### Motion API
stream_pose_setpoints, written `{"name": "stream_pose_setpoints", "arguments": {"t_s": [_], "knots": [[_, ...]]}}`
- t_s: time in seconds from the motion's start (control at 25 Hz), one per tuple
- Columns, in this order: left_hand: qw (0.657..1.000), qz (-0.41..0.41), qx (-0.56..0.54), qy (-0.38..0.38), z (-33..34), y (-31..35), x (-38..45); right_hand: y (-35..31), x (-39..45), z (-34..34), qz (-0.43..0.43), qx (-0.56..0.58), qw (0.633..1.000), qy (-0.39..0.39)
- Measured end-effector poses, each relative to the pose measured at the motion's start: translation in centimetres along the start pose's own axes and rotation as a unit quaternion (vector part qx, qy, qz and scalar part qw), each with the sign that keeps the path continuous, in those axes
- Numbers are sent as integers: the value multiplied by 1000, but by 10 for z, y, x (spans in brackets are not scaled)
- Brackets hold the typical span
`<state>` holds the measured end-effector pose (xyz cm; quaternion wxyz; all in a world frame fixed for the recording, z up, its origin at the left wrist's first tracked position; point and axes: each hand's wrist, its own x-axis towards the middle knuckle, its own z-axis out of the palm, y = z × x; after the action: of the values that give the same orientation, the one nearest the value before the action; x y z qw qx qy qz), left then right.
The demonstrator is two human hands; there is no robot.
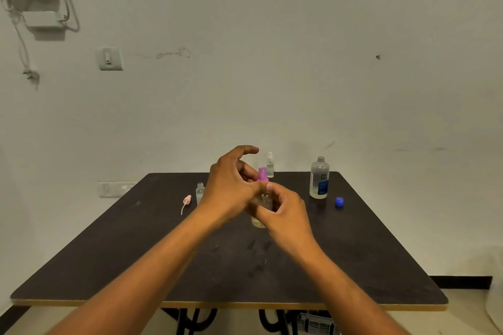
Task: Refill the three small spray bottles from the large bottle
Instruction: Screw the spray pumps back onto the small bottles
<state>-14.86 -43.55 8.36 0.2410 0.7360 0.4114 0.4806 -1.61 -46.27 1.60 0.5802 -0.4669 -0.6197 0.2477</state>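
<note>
A small clear spray bottle (259, 221) with a purple spray top (263, 174) stands in the middle of the dark table (353, 253). My right hand (285, 211) grips its body. My left hand (231, 185) is at the purple top, fingers curled at its collar. Another small bottle (200, 192) stands uncapped to the left, partly behind my left hand, with its pink spray head and tube (186, 202) lying beside it. A third small bottle with a white top (270, 165) stands at the back. The large bottle (319, 178) stands uncapped at the right, its blue cap (339, 202) on the table.
The table's back edge meets a plain wall. Wet spots (258, 250) mark the tabletop in front of the bottle. A switch (109, 58) and hanging cables (30, 73) are on the wall at the upper left.
</note>
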Motion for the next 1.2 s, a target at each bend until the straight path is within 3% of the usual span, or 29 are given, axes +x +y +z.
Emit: {"name": "stream_pose_setpoints", "arguments": {"t_s": [0.24,0.68,1.2], "knots": [[998,-11,-11,-53,-8,0,1,1,-1,-6,12,46,996,-70],[999,44,-1,19,2,-47,-2,24,15,-10,46,36,997,-47],[989,-75,90,-91,51,-182,55,127,105,25,89,-31,995,-26]]}}
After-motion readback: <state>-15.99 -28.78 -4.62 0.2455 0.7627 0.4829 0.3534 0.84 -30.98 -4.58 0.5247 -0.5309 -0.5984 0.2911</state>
